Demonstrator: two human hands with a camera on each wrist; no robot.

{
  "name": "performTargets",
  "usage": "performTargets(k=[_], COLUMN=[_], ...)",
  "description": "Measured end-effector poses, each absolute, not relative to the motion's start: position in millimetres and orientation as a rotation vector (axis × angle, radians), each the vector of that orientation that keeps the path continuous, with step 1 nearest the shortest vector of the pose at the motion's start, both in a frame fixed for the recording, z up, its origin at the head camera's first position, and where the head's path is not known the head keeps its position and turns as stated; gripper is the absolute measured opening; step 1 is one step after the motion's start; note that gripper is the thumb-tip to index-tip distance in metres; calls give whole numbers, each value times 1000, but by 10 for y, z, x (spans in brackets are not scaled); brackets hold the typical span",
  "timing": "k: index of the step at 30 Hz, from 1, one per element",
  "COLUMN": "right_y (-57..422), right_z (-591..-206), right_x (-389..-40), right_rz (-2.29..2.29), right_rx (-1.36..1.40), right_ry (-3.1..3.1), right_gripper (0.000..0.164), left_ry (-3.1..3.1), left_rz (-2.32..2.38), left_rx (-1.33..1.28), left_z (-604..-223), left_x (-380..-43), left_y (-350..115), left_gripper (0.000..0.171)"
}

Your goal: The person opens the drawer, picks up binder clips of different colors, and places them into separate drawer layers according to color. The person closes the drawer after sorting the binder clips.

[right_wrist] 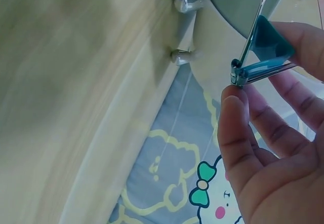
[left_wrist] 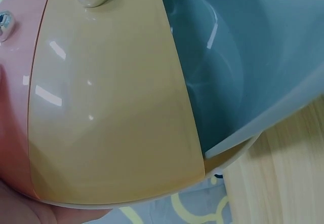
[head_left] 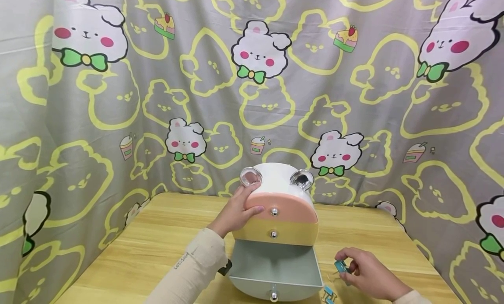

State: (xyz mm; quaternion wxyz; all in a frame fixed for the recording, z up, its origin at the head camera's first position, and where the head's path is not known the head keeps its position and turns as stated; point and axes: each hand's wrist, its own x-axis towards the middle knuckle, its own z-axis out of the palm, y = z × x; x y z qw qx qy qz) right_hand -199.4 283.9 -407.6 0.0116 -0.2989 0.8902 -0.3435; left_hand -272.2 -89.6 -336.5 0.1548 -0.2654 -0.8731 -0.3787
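A rounded mini drawer organizer [head_left: 275, 178] stands on the table, with silver ears and a pink drawer [head_left: 293, 205] above a yellow drawer [head_left: 293, 232]. Its grey-green bottom drawer [head_left: 252, 287] is pulled out, and the part of its inside that shows holds nothing. My left hand [head_left: 235, 211] holds the organizer's upper left side, thumb on the pink front. Right of the drawer, my right hand [head_left: 368, 272] pinches a teal binder clip [right_wrist: 268, 46] between thumb and fingers; one wire handle sticks up. More teal binder clips [head_left: 328, 294] lie on the table beside the drawer.
The wood-grain table [head_left: 177, 225] reaches back to a grey patterned curtain [head_left: 212, 111], which also hangs at both sides. A small black object [head_left: 225, 268] shows between my left sleeve and the drawer. Round silver knobs [head_left: 274, 296] project from the drawer fronts.
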Motion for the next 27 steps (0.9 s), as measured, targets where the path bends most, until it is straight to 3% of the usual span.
performTargets(k=[27], right_y=[2689], right_z=[-3935], right_x=[-2009], right_rz=[-1045], right_rx=[-1072], right_ry=[2897], right_gripper=[25], left_ry=[-2517], left_rz=[-1069], left_rx=[-772], left_z=[-3387], left_x=[-2735], left_y=[-905], left_gripper=[66])
